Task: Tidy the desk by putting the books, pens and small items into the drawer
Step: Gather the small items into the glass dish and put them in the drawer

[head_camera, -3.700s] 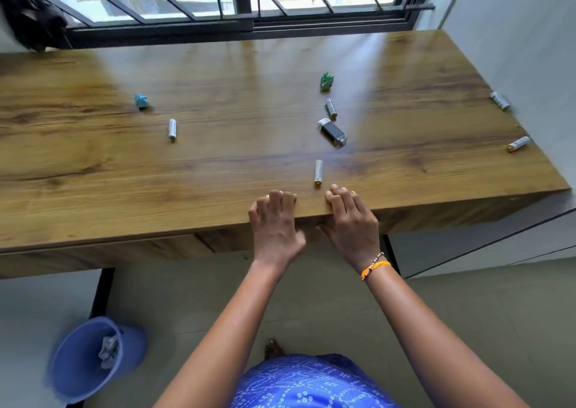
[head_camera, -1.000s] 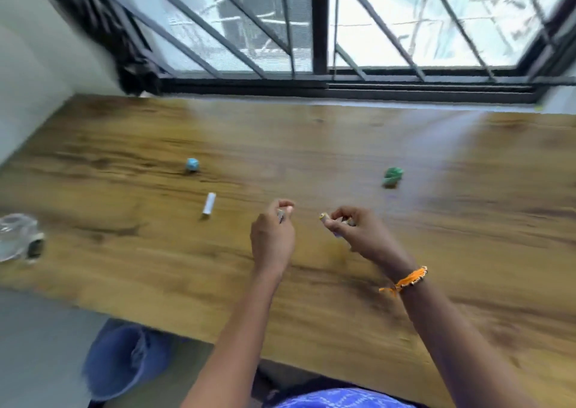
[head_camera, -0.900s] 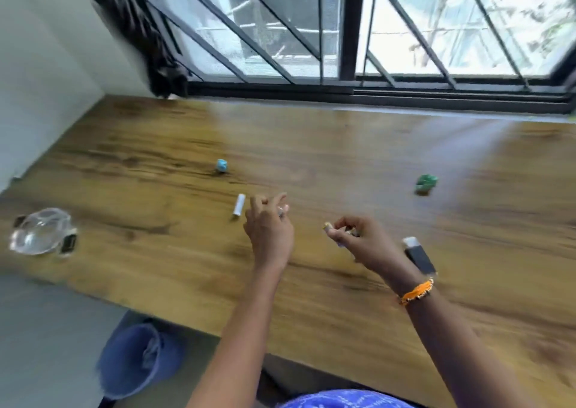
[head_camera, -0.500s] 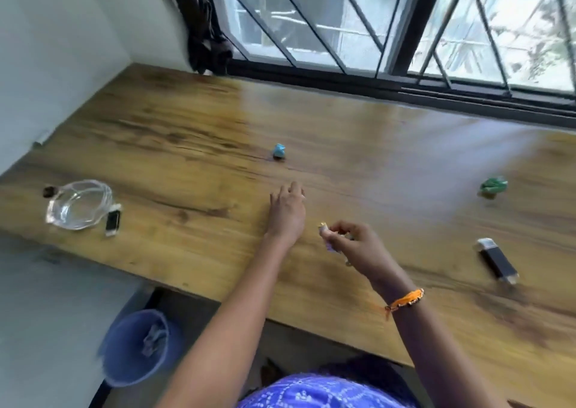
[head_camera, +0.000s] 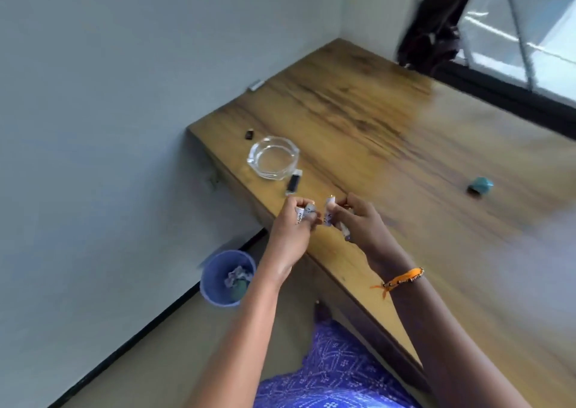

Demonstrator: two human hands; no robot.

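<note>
Gripping batteries (head_camera: 301, 215), the left hand (head_camera: 291, 236) hovers over the desk's (head_camera: 389, 145) near-left edge; the right hand (head_camera: 361, 223), just beside it, pinches more batteries (head_camera: 329, 212). Far of them sit a glass dish (head_camera: 273, 157) and a black stick (head_camera: 293, 183). A teal lump (head_camera: 480, 185) lies well right.

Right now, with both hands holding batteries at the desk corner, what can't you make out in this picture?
- How many batteries the left hand and right hand hold: curled fingers cover them.
- The drawer: none shows in the head view.
- Contents of the blue bin: blurred.
- The small white item at the wall: too small to identify.
- The desk's right side: cut off by the frame edge.
</note>
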